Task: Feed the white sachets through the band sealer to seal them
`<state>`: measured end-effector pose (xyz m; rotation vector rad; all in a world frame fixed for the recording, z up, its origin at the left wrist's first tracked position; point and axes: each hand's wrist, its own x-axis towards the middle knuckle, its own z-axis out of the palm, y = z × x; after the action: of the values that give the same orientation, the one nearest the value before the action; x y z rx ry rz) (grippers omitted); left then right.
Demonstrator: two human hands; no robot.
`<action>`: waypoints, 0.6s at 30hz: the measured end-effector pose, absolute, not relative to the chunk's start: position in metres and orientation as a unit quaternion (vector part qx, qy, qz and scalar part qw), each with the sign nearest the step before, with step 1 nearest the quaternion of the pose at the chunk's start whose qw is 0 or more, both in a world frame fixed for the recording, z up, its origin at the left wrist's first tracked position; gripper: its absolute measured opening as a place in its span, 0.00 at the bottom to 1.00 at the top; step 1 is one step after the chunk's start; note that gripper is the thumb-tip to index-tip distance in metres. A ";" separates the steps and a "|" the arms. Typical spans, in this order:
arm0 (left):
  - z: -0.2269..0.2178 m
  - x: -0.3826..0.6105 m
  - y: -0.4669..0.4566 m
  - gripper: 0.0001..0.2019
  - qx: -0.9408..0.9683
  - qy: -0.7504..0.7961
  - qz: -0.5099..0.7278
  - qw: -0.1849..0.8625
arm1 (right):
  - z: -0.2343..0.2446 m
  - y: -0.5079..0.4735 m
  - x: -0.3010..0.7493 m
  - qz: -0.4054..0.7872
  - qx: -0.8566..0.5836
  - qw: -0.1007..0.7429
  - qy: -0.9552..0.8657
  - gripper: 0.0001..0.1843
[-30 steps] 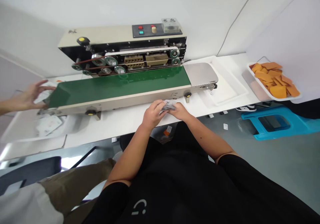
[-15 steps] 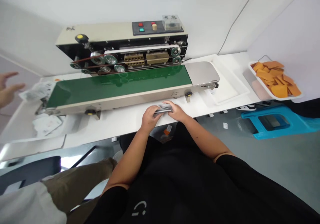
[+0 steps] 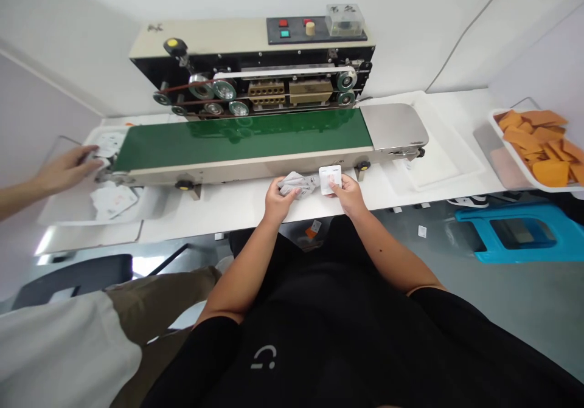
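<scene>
My left hand (image 3: 278, 202) is closed around several fanned silvery-white sachets (image 3: 298, 184), held over the front strip of the white table. Beside it, my right hand (image 3: 350, 195) pinches a small white sachet (image 3: 329, 178) with faint print, its face turned up. The two hands are a short way apart, in front of the sealing machine (image 3: 255, 58) and just below the near side of its green conveyor belt (image 3: 246, 139).
A co-worker's hand (image 3: 70, 168) reaches to sachets at the belt's left end, above a white bin (image 3: 150, 204). Orange pieces (image 3: 550, 146) fill a tray at right. A white tray (image 3: 460, 165) lies under the metal plate. A blue stool (image 3: 488, 213) stands on the floor.
My hands have moved apart, and a single sachet now shows in my right hand, separate from the left hand's bunch. The co-worker's hand has come down to the sachets. The view has shifted.
</scene>
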<state>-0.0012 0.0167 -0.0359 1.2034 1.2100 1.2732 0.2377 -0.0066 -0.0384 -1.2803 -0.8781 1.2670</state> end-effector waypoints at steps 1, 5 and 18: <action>-0.036 -0.001 0.017 0.30 0.491 0.496 0.525 0.487 | -0.036 -0.008 0.238 0.529 -0.546 0.535 -0.369 0.35; -0.036 -0.002 0.017 0.29 0.487 0.497 0.529 0.486 | -0.022 -0.019 0.242 0.507 -0.558 0.526 -0.393 0.30; -0.038 -0.005 0.018 0.30 0.484 0.502 0.525 0.487 | 0.038 -0.036 0.259 0.436 -0.509 0.601 -0.435 0.24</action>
<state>-0.0049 0.0183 -0.0376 1.1773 1.2213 1.2775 0.2590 -0.0362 0.0382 -1.1788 -1.0089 1.0104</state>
